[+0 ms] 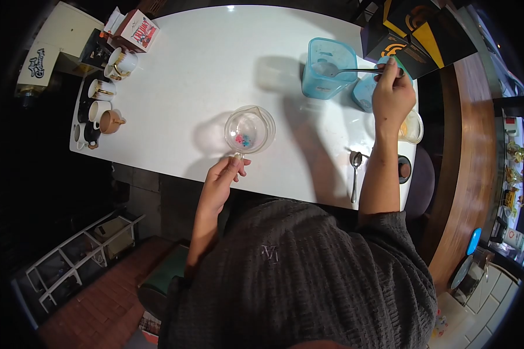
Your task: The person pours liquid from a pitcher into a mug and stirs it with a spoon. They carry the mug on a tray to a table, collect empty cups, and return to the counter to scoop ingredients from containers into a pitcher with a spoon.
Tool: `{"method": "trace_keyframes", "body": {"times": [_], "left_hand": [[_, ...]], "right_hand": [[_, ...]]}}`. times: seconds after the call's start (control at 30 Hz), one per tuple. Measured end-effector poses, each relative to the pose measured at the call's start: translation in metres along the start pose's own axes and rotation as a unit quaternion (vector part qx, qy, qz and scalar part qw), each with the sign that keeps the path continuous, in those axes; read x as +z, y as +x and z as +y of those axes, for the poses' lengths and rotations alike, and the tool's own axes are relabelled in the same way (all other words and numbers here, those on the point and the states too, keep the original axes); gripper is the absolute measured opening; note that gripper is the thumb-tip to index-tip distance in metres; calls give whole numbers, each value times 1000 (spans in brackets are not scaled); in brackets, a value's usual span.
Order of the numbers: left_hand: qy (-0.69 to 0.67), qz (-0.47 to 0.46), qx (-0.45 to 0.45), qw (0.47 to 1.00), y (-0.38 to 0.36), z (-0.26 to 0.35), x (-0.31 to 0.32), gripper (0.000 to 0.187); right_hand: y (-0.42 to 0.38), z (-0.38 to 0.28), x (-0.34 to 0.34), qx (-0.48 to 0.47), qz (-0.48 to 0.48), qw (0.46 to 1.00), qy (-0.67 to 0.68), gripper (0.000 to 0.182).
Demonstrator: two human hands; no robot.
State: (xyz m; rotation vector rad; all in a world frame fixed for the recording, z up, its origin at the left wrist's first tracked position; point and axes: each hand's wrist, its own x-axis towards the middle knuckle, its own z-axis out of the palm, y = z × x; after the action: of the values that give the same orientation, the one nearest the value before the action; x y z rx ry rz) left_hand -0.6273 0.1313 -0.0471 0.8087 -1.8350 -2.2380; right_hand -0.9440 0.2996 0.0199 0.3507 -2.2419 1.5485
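My left hand is closed round the handle of a clear glass measuring jug, which has a pouring lip. Small pink and blue bits lie at the bottom of the jug. My right hand grips the handle of a metal spoon. The spoon's bowl end is inside a light blue translucent container that holds something whitish. Partly hidden behind my right hand stands a second blue container. Below it, another metal spoon lies on the white table.
Several cups and a red and white box line the table's left end. Black and yellow boxes stand at the back right. By my right forearm are a clear tub and a dark round dish.
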Motion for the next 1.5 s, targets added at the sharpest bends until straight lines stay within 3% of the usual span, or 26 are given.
{"method": "trace_keyframes", "body": {"times": [0.23, 0.33, 0.4, 0.47, 0.53, 0.9, 1.0, 1.17, 1.5], "left_hand": [[24, -4, -2, 1000, 0, 0, 2, 33], [15, -2, -10, 1000, 0, 2, 3, 33], [9, -3, -2, 1000, 0, 0, 3, 35], [11, -2, -5, 1000, -1, -1, 3, 34], [13, 1, -7, 1000, -2, 0, 3, 34], [4, 6, -3, 1000, -5, 0, 4, 35], [0, 5, -6, 1000, -5, -1, 5, 35], [5, 1, -7, 1000, -3, -3, 5, 35], [11, -1, -7, 1000, 3, 0, 10, 35]], "right_hand": [[0, -16, -7, 36, 42, 998, 20, 35], [-3, 2, 7, -7, 21, 1000, 5, 31], [-7, 3, 15, -162, -6, 977, -138, 27], [-11, 1, 21, -170, -15, 978, -123, 26], [-13, 1, 23, -196, -88, 960, -181, 25], [-10, 7, 25, -229, -69, 958, -160, 26], [-12, 5, 24, -196, -84, 963, -167, 28], [-10, -6, 13, -56, -40, 992, -107, 34], [7, -16, -16, 33, 44, 997, 57, 33]]}}
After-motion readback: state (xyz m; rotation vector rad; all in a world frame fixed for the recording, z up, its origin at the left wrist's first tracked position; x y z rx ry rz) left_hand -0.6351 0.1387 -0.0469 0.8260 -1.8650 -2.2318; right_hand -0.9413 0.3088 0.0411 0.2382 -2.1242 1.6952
